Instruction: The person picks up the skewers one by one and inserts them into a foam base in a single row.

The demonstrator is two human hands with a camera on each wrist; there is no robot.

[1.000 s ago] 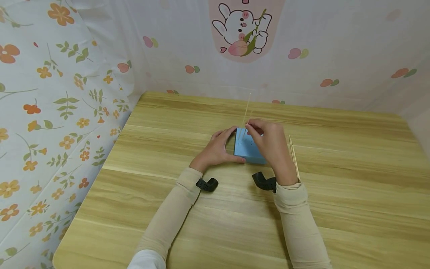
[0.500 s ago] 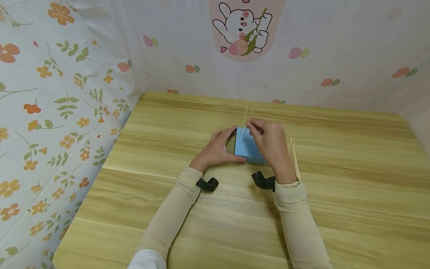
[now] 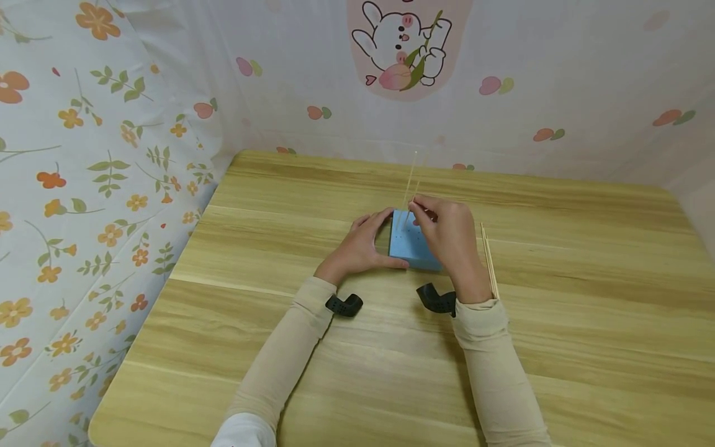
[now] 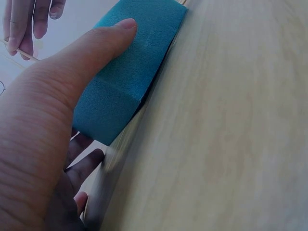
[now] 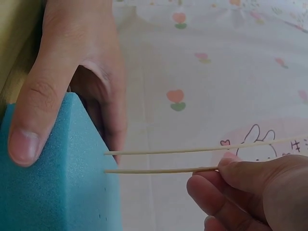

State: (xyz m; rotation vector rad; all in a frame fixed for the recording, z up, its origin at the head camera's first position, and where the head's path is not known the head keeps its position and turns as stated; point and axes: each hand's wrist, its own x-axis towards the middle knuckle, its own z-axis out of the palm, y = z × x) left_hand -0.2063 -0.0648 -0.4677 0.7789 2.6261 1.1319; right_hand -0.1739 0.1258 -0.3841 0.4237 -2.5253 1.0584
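A blue foam block [image 3: 416, 253] with small holes in its top lies on the table. My left hand [image 3: 364, 247] grips it from the left, the thumb [image 4: 98, 50] on its near side and the fingers reaching round the far side. One thin bamboo stick [image 5: 159, 152] stands in the block by itself. Just beside it, a second bamboo stick [image 5: 144, 171] has its lower end at the block's top. My right hand [image 3: 454, 239] pinches this second stick between thumb and fingertips, partway up. How deep either stick sits is hidden inside the foam.
Several loose bamboo sticks [image 3: 488, 257] lie on the wooden table [image 3: 586, 279], right beside my right wrist and partly behind it. Patterned cloth [image 3: 313, 68] hangs behind the table's far edge and along the left side. Each wrist carries a black camera mount [image 3: 344, 305].
My right fingertips sit slightly higher along the pinched stick than a second ago. The left hand, the block and the standing stick have kept their places.
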